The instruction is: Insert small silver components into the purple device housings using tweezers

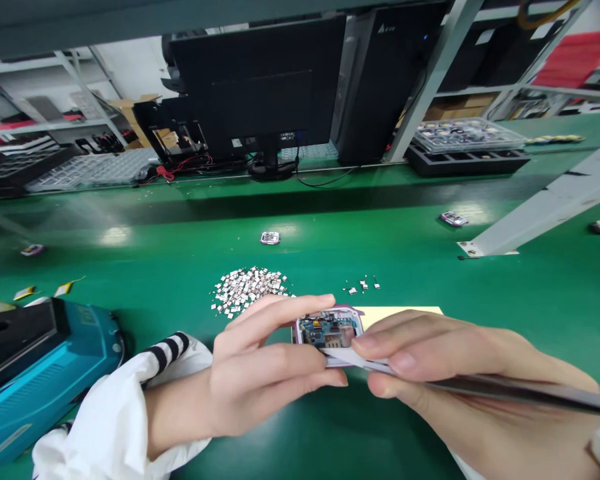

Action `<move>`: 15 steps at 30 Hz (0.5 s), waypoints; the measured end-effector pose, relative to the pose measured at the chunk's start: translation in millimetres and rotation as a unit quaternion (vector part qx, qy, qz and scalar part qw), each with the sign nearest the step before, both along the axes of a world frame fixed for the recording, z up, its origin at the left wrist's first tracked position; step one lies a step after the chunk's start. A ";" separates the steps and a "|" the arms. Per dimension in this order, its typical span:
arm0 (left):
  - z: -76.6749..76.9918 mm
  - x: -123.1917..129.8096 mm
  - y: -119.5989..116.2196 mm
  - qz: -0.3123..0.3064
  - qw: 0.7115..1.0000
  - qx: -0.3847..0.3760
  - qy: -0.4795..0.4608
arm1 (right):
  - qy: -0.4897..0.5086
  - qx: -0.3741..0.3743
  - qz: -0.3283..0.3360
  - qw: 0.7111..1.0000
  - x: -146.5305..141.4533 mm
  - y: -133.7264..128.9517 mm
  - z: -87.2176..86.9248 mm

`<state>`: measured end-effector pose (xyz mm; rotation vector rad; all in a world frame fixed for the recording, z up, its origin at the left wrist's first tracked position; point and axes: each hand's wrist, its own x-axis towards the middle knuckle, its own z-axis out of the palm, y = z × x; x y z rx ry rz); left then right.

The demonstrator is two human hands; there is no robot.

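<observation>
My left hand [275, 357] is closed around the edges of a small device casing [357, 320], white with a purple rim, its inside facing up. A blue-green circuit board [323, 328] with a metal slot shows in it. In my right hand [440, 360] are long dark tweezers [500, 388], pinched between thumb and fingers. Their pale front end lies over the casing's near edge, and the right fingertips touch or nearly touch the casing there. What the tips grip, if anything, is hidden. Behind my left hand lies a pile of small white parts with short leads [247, 288].
Yellow paper [405, 311] lies beneath the hands on the green table [330, 247]. Similar casings sit farther back [270, 238] and right [453, 219]. A teal machine [80, 373] stands left, a monitor [260, 87] at the back, and a white post [550, 200] right.
</observation>
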<state>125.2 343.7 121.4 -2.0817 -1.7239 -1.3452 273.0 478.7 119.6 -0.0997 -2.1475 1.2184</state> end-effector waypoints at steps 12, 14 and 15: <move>-6.7 -2.9 6.6 -0.007 0.996 0.069 -0.060 | -0.014 -0.041 0.093 0.995 0.6 3.1 13.0; -8.4 -2.5 7.7 -0.005 0.994 0.080 -0.073 | 0.005 -0.058 0.118 0.991 -0.1 0.3 13.9; -9.2 -2.3 8.0 -0.005 0.993 0.083 -0.079 | 0.016 -0.066 0.126 0.990 -0.8 -1.4 14.0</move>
